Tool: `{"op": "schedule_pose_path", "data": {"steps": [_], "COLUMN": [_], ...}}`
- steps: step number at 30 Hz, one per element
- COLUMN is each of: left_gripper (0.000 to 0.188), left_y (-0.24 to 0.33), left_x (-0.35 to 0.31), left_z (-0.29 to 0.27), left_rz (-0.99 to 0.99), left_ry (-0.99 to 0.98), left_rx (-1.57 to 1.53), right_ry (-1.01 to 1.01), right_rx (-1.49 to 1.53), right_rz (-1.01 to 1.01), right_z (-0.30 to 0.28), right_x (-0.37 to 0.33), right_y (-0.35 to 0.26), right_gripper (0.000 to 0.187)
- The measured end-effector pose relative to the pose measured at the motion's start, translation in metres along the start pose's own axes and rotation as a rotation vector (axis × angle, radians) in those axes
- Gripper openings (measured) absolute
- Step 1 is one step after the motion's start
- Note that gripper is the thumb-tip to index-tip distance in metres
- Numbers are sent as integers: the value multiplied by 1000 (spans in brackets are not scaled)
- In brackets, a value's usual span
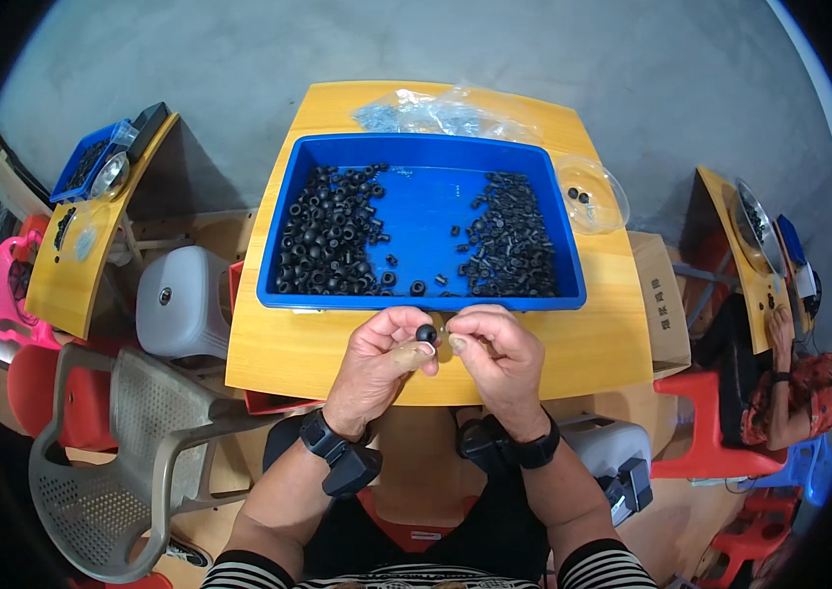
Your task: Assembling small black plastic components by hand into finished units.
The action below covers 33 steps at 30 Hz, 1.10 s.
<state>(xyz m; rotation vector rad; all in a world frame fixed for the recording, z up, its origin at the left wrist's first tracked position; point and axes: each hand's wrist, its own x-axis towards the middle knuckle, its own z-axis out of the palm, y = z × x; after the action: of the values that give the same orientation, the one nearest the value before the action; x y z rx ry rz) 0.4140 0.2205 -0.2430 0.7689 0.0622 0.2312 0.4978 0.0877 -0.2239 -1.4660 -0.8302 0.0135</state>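
Observation:
My left hand (387, 355) is closed around a small black rounded cap (426, 334), held just in front of the blue tray (416, 300). Beside it, my right hand (496, 351) is closed in a pinch near the cap; a tiny glint shows at its fingertips, too small to name. A tan cover wraps my left thumb. Inside the tray, a heap of black rounded caps (323, 236) lies on the left and a heap of smaller black pieces (514, 245) on the right. A few loose pieces are scattered between the heaps.
The tray stands on a yellow table (279, 348). Behind it lies a clear plastic bag (426, 113) of small parts; a clear round dish (595, 196) with black pieces is at right. A carton (661, 304), stools, a grey armchair (141, 442) and another person (799, 402) are around.

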Motion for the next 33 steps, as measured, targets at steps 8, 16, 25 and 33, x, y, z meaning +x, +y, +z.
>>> {"op": "schedule_pose_path", "data": {"steps": [8, 16, 25, 33], "left_gripper": [24, 25, 21, 9], "left_y": [-1, 0, -1, -14], "left_x": [0, -3, -5, 1], "left_z": [0, 3, 3, 8], "left_rz": [73, 154, 124, 143], "left_ry": [43, 57, 165, 57], "left_rx": [135, 382, 426, 329], "right_ry": [27, 22, 44, 67], "right_rx": [47, 44, 90, 56], "right_rz": [25, 40, -36, -87], "right_z": [0, 2, 8, -5], "right_x": [-2, -4, -1, -2], "right_y": [1, 2, 1, -5], "right_gripper": [20, 17, 10, 14]}}
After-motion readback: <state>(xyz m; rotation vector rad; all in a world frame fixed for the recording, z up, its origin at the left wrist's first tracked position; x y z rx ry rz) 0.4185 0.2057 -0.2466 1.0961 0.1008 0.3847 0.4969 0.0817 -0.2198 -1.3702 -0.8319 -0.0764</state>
